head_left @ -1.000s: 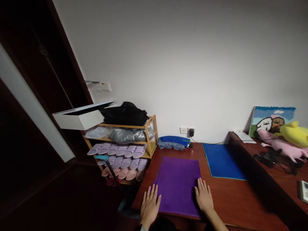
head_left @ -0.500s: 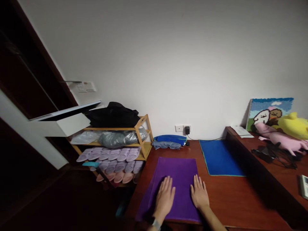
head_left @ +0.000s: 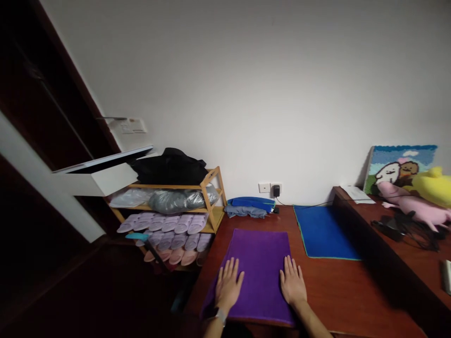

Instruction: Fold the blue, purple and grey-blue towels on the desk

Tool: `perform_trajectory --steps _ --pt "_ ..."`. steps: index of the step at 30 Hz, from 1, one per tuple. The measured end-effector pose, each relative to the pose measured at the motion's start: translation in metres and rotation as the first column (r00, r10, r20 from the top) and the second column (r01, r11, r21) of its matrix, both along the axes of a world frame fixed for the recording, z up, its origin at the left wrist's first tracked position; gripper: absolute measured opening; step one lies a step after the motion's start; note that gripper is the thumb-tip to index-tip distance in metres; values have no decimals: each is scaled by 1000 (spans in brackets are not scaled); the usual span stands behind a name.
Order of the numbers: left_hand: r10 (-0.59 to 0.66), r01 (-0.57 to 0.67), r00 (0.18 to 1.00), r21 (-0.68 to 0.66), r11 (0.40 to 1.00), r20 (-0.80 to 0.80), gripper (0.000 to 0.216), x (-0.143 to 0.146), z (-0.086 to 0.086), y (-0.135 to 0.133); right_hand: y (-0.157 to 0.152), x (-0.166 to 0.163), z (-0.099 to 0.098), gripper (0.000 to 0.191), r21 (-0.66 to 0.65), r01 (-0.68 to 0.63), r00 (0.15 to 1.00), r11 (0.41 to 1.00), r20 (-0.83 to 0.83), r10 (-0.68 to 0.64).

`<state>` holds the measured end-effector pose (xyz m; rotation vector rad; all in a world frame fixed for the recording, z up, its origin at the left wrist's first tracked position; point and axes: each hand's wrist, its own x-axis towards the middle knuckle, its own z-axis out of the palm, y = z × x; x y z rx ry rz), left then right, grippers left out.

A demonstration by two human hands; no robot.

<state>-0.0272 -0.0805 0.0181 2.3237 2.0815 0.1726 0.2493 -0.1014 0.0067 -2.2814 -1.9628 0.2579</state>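
Note:
A purple cloth (head_left: 262, 272) lies flat on the reddish-brown desk (head_left: 338, 291), near its front edge. On the cloth's left side rests my left hand (head_left: 228, 284), palm down with the fingers spread; a band circles that wrist. My right hand (head_left: 293, 281) lies flat along the cloth's right edge, fingers stretched forward. Neither hand grips anything. Further back to the right, a blue cloth (head_left: 324, 232) with a green edge is spread on the desk.
Folded blue and grey cloths (head_left: 248, 206) lie against the wall beside a plugged-in black adapter (head_left: 276, 190). A wooden rack (head_left: 211, 199) of slippers stands at left. A raised ledge on the right bears a pink plush toy (head_left: 410, 204), cables and a picture (head_left: 380, 162).
My left hand has slid left across the purple cloth towards its left edge. My right hand stays about where it was. The whole view has shifted slightly.

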Motion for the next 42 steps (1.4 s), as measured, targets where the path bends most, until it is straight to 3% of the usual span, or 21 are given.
perform_trajectory --steps 3,8,15,20,23,28,30,32,35,42 --pt "85 -82 995 51 995 -55 67 -30 -7 -4 1 -1 11 68 -20 9 1000 1000 -20 -9" --pt "94 -89 992 68 994 -81 68 -30 -8 -6 -12 -6 24 66 -32 36 998 999 -48 -37" --pt "73 -61 993 124 990 -92 67 -34 -13 -2 -66 -14 -9 66 57 32 996 998 -90 -27" --pt "57 -23 991 264 964 -120 64 -43 -18 4 -70 -13 -18 63 97 30 991 995 -133 -17" --pt "-32 62 994 304 951 -103 60 -16 -10 2 -68 -14 -14 63 93 32 988 995 -151 -18" --pt "-396 390 918 171 905 -3 56 95 6 -11 -70 -15 -7 62 91 32 984 995 -178 -15" --pt "-434 428 900 99 898 45 56 131 5 -14 -71 -15 -6 62 75 21 983 997 -185 -7" --pt "-410 408 909 35 912 71 57 147 1 -14 -70 -15 -5 62 58 9 983 998 -182 2" --pt "-325 326 944 -13 945 50 57 126 -1 -9 -70 -13 -4 63 63 14 984 998 -180 -2" --pt "-61 60 997 -17 998 -46 60 5 6 -1 -74 -12 -9 64 28 6 990 1000 -139 -2"
